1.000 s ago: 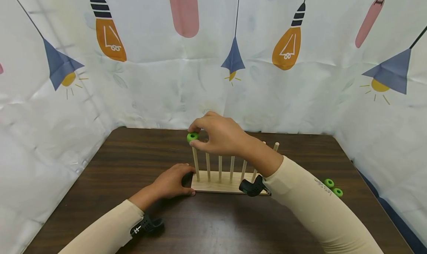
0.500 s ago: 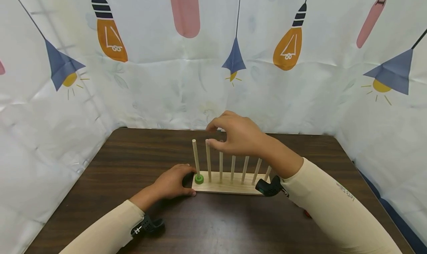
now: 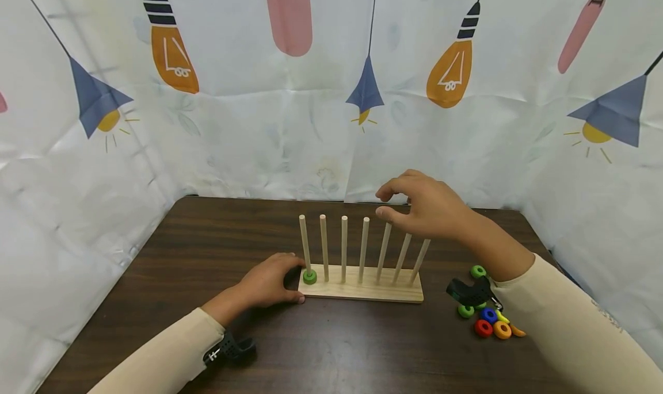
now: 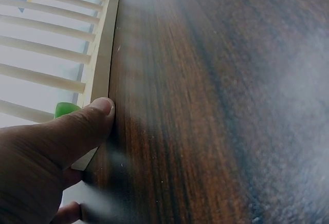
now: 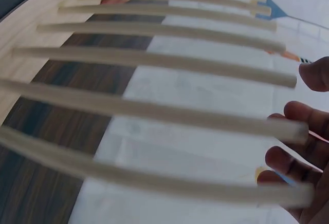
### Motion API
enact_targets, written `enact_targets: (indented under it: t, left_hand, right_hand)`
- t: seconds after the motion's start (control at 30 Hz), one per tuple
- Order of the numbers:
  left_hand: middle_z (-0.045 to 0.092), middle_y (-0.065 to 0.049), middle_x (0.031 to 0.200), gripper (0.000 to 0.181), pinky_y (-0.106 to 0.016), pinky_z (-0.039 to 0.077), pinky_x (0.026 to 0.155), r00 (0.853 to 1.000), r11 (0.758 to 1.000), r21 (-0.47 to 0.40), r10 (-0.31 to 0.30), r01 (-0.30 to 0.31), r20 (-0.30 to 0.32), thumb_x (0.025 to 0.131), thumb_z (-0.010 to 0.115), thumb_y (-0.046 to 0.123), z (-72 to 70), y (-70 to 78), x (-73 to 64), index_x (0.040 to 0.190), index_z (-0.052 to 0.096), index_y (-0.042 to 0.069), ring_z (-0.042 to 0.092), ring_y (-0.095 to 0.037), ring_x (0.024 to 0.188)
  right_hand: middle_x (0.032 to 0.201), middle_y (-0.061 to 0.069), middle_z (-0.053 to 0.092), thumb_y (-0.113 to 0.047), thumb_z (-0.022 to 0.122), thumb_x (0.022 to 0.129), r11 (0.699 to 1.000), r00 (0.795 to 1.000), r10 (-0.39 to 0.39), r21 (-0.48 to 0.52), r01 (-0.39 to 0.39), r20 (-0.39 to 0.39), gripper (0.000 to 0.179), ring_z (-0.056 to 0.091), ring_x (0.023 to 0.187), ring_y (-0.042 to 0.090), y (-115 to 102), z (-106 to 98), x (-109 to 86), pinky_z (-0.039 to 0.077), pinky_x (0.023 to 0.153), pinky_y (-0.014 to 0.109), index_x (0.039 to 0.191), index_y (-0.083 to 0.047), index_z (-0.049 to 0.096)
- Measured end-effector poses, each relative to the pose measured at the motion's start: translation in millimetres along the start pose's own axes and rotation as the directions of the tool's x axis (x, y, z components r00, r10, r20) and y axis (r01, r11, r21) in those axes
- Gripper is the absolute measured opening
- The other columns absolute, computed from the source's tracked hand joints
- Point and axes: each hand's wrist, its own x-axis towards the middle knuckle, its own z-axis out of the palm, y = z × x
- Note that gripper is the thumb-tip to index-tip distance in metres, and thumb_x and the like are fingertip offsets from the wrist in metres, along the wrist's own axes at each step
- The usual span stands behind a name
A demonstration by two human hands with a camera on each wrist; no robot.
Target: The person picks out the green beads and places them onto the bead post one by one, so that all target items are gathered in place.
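Observation:
A wooden peg board (image 3: 362,291) with a row of several upright dowels stands mid-table. One green ring (image 3: 309,277) sits at the foot of its leftmost dowel. My left hand (image 3: 266,280) holds the board's left end, thumb at the front edge and fingers round the far side. In the left wrist view the thumb (image 4: 97,113) presses against the base close to the green ring. Above the right-hand dowels hovers my right hand (image 3: 430,207), holding nothing, thumb and fingers apart. The right wrist view shows its fingers (image 5: 308,116) beside the dowel tops.
Right of the board lies a loose group of small pieces: a red ring (image 3: 484,328), an orange ring (image 3: 502,330), a blue ring (image 3: 488,315), several green rings (image 3: 465,311), and yellow and orange curved pieces. My right wrist strap partly covers them. A printed curtain (image 3: 233,152) surrounds the table.
The green ring went from the right hand's fingers at the leftmost dowel's top down to its foot. The right hand has since moved rightward, uncovering the coloured pieces. The left hand stayed put.

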Motion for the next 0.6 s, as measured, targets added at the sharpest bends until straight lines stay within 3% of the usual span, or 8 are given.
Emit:
enact_targets:
  t: [0.37, 0.6]
  left_hand:
    - [0.062, -0.011, 0.136, 0.065, -0.054, 0.045, 0.107, 1.0, 1.0, -0.002, -0.002, 0.002, -0.001, 0.075, 0.091, 0.04, 0.1, -0.3, 0.3, 0.129, 0.066, 0.015, 0.048, -0.036, 0.137]
    - [0.062, -0.011, 0.136, 0.065, -0.055, 0.044, 0.108, 1.0, 1.0, -0.013, -0.009, 0.009, 0.003, 0.075, 0.091, 0.04, -0.9, 1.7, -0.1, 0.129, 0.066, 0.015, 0.048, -0.037, 0.137]
  right_hand:
    - [0.114, -0.006, 0.067, -0.037, 0.069, 0.099, 0.998, 0.997, 0.055, -0.023, -0.056, -0.045, 0.024, 0.06, 0.096, 0.02, 25.8, -16.5, -26.8, 0.053, 0.078, 0.044, 0.116, -0.022, 0.074]
    - [0.112, -0.003, 0.068, -0.037, 0.068, 0.099, 0.992, 0.99, 0.115, -0.042, -0.118, -0.082, 0.024, 0.059, 0.087, 0.02, 45.6, -22.3, -49.8, 0.051, 0.071, 0.04, 0.115, -0.02, 0.074]
